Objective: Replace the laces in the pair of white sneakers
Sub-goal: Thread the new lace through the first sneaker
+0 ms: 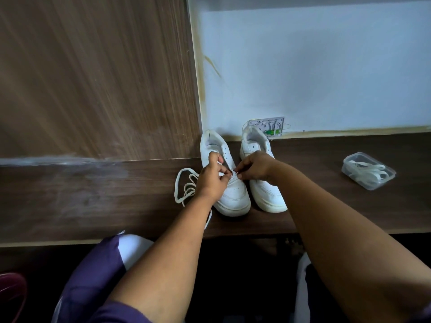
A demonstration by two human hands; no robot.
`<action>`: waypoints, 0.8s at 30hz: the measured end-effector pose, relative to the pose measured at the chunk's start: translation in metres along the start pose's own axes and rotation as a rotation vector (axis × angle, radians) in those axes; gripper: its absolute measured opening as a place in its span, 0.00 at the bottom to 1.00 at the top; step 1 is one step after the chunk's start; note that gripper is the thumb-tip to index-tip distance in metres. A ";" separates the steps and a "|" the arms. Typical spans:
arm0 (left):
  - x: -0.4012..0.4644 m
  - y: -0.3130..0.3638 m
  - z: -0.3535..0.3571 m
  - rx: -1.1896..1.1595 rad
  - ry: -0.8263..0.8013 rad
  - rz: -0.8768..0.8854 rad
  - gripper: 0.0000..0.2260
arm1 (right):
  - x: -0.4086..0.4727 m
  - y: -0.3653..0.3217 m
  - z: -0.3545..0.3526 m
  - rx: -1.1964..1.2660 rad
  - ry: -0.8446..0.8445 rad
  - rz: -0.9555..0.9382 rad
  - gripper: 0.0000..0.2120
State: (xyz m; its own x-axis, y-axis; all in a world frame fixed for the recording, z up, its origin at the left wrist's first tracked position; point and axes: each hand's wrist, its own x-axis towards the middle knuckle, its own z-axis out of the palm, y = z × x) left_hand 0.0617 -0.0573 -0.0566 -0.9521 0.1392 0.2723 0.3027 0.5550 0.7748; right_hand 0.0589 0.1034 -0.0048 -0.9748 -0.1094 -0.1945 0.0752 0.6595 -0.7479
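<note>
Lace (186, 186) lies loose in loops on the wooden shelf (93, 194), just left of the two white sneakers, and runs under our left forearm toward the near edge. Our left hand (213, 180) sits over the left sneaker (233, 194), fingers curled and pinched together at the lowest eyelets, seemingly on a lace end. Our right hand (253, 167) meets it from the right, fingertips closed in a pinch at the same spot, its wrist crossing the right sneaker (268, 197), which looks unlaced. To do this step well, we judge that we should keep the tip flat, feed it squarely through the eyelet, and draw both sides even before moving up a row. Far right, a clear plastic tub (368, 171) holds more white laces, well apart from the shoes. Our knuckles hide the eyelets being worked, so we cannot tell whether the tip is already through, nor which lace is old or new.
</note>
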 end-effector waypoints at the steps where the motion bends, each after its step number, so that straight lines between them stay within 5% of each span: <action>1: 0.001 -0.001 -0.001 -0.031 -0.020 -0.026 0.20 | 0.000 0.000 0.000 -0.010 0.004 0.003 0.12; 6: 0.008 0.005 -0.012 -0.183 -0.145 -0.124 0.15 | -0.003 0.001 0.000 0.025 0.047 -0.008 0.09; 11: 0.009 0.013 -0.015 -0.067 -0.182 -0.126 0.10 | -0.004 -0.004 -0.005 0.090 0.057 0.006 0.03; 14: 0.009 0.020 -0.021 0.031 -0.165 -0.125 0.05 | -0.013 -0.016 -0.018 0.286 0.079 0.055 0.09; 19: 0.004 0.031 -0.044 0.177 -0.263 -0.168 0.04 | -0.033 -0.044 -0.038 0.775 0.358 -0.058 0.06; 24: 0.006 0.071 -0.074 0.220 -0.243 -0.225 0.12 | -0.056 -0.070 -0.039 0.610 0.637 -0.235 0.08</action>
State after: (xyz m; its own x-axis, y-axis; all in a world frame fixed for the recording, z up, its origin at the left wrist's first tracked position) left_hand 0.0809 -0.0776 0.0425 -0.9841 0.1695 -0.0539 0.0940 0.7528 0.6515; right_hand 0.0998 0.0926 0.0829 -0.8970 0.3595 0.2571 -0.2184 0.1451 -0.9650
